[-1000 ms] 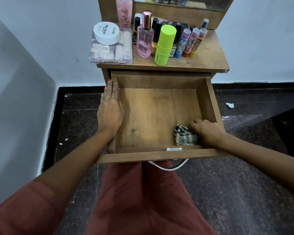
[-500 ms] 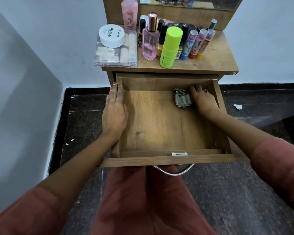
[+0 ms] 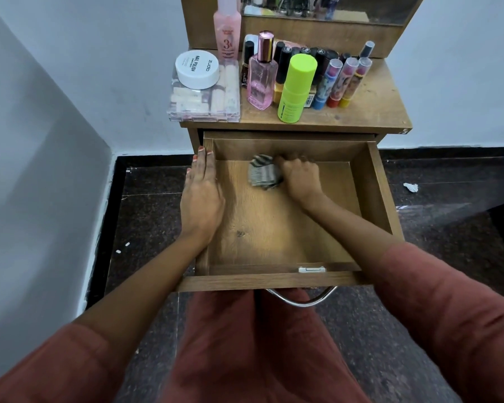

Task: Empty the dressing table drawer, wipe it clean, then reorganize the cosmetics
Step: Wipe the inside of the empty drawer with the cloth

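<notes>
Drawer (image 3: 274,228) open toward person | right grip (image 3: 300,178) clutches cloth (image 3: 262,173) | left grip (image 3: 201,199) on rim (image 3: 202,266)

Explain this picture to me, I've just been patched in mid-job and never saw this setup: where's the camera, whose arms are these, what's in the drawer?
No machine here: these are a person's two bare arms, seen by one wide-angle camera worn on the head, looking forward and down. The left hand lies flat on the left wall of the open drawer. The right hand grips a striped cloth near the back of the drawer floor; I see nothing else inside. The cosmetics stand on the dressing table top: a lime-green bottle, a pink perfume bottle, a white jar on a clear box, and three colourful tubes.
</notes>
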Demonstrator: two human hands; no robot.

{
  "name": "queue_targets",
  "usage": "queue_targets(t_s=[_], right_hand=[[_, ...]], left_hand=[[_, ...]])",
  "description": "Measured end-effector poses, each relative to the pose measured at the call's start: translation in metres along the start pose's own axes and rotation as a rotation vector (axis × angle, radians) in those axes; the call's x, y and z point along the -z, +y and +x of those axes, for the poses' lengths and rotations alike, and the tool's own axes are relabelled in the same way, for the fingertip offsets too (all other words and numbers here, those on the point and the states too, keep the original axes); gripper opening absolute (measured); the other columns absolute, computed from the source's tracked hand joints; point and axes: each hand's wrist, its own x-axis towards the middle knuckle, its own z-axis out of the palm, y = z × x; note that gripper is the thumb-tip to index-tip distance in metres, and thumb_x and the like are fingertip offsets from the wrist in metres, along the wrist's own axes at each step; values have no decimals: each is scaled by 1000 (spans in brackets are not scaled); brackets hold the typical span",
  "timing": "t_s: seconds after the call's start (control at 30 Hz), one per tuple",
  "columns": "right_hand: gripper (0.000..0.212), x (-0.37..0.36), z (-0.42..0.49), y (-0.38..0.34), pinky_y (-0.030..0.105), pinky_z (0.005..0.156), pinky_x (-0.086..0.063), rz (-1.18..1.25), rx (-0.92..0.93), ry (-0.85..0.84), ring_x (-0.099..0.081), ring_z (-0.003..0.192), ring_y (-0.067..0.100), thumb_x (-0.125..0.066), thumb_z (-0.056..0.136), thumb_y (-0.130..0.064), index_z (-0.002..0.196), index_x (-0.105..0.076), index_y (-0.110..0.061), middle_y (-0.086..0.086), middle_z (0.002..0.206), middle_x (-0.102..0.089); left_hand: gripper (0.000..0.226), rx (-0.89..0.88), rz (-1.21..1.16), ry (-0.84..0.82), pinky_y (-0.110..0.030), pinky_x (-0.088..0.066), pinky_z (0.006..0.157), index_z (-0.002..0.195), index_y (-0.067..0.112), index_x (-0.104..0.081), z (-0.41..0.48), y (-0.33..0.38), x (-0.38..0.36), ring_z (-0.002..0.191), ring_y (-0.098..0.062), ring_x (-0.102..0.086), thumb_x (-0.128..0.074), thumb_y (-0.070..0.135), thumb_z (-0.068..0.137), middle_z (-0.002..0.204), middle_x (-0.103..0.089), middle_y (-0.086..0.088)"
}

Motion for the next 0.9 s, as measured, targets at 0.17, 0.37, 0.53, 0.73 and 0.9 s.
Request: queue_targets(t_s=[0.17,0.37,0.53,0.73,0.9], right_hand=[[34,-8,16,-70,42,91,-43,0,81,13,-40,122,31,-40,93,-9,126,-50,-12,13,140,-35],[41,-13,15,-62,46,93,-42,-122,161,55,-38,124,33,-31,96,-8,136,-35,-9,16,137,-35],[45,-13,4,-14,52,99,-40,-122,108,-32,-36,125,39,-34,96,-7,140,-32,-12,19,141,-30],[53,-6,-25,75,48,85,-47,-22,-159,-103,-47,115,42,-54,87,-19,136,-35,-11,21,138,-34],[56,2,-31,72,48,85,-47,28,-134,-161,-46,115,44,-56,85,-26,135,-36,-12,22,133,-36]], left_hand=[[51,1,11,-5,-31,-8,118,146,6,-17,0,2,1,145,-22,-12,-29,5,96,156,-11,-10],[51,5,64,-5,-31,-9,118,146,8,-17,1,0,1,144,-22,-13,-29,8,97,156,-11,-9],[52,-2,58,-2,-31,-8,118,146,7,-17,-1,-1,1,145,-22,-13,-30,7,96,156,-12,-9],[51,-8,33,2,-31,-8,119,146,6,-17,-2,0,1,145,-22,-12,-29,5,96,156,-12,-9],[51,-6,21,10,-31,-9,119,145,6,-18,-3,1,1,145,-22,-13,-29,4,96,156,-12,-10]])
